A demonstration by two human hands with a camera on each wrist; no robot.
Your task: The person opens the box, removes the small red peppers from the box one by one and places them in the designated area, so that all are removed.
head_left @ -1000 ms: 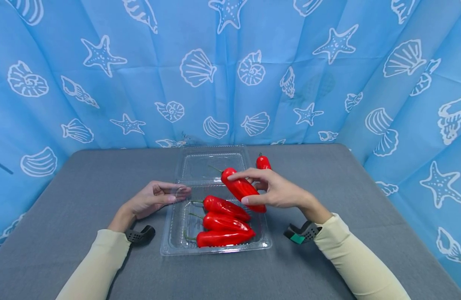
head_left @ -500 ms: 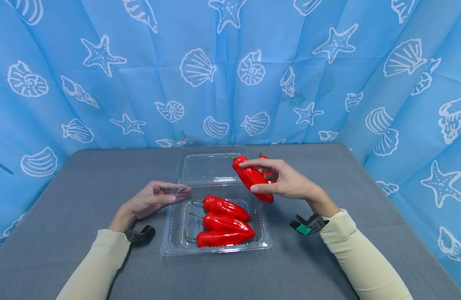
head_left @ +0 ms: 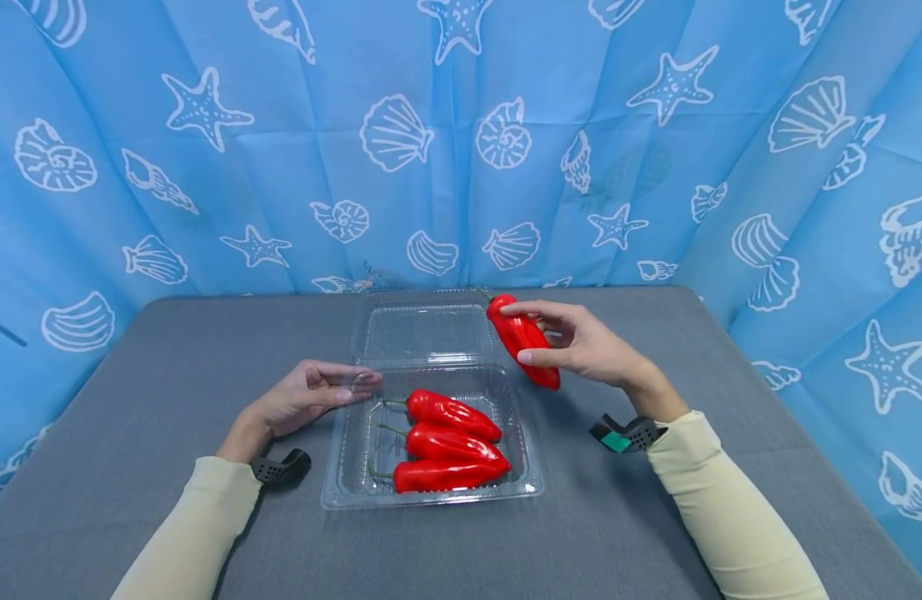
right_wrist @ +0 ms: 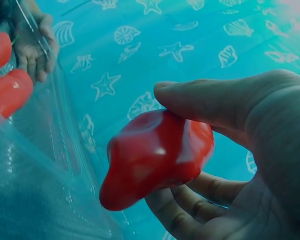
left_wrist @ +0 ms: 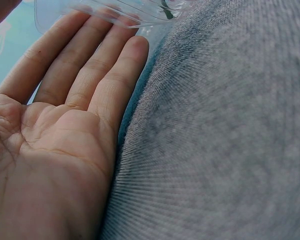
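Note:
My right hand (head_left: 581, 342) grips a glossy red pepper (head_left: 521, 333) between thumb and fingers, raised at the back right of a clear plastic clamshell container (head_left: 431, 502). Its tapered tip points down toward the right in the head view; in the right wrist view the pepper (right_wrist: 150, 155) shows end-on. Three red peppers with green stems lie side by side in the tray, the nearest pepper (head_left: 449, 477) along the front wall. At the left rim, my left hand (head_left: 314, 392) pinches the plastic, its fingers (left_wrist: 90, 80) nearly straight under the edge.
The container's lid (head_left: 431, 329) lies folded open toward the back. A grey cloth (head_left: 228, 358) covers the table. Behind stands a blue curtain (head_left: 281, 167) with white shells and starfish. Each wrist wears a dark band.
My right hand has carried its pepper from over the tray back and to the right. Another pepper seen behind it earlier is now hidden. The left hand and container have stayed put.

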